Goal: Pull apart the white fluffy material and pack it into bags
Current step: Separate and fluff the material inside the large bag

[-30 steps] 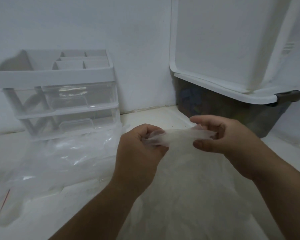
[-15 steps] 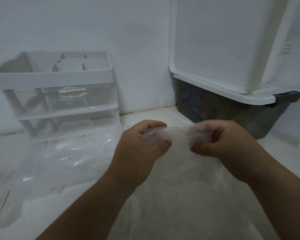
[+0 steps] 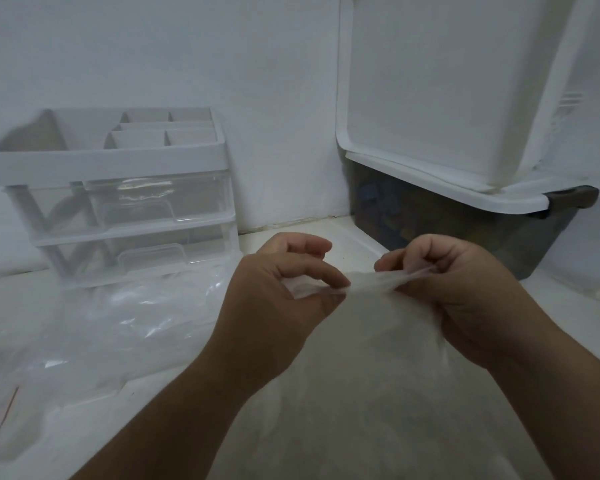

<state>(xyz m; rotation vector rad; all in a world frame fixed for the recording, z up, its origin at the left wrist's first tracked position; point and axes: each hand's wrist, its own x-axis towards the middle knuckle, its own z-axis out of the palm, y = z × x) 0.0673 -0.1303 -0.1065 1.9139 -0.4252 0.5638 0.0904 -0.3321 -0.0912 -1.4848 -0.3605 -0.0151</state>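
White fluffy material — top edge stretched thin, bulk hanging below.
Clear bags, perhaps several, lie crumpled just left of it.

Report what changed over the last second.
The left hand and right hand drew closer together, so the fluff that was stretched wide between them is now a short span. Neither let go; both grips still pinch it. The drawer unit, bags and bin stayed put.
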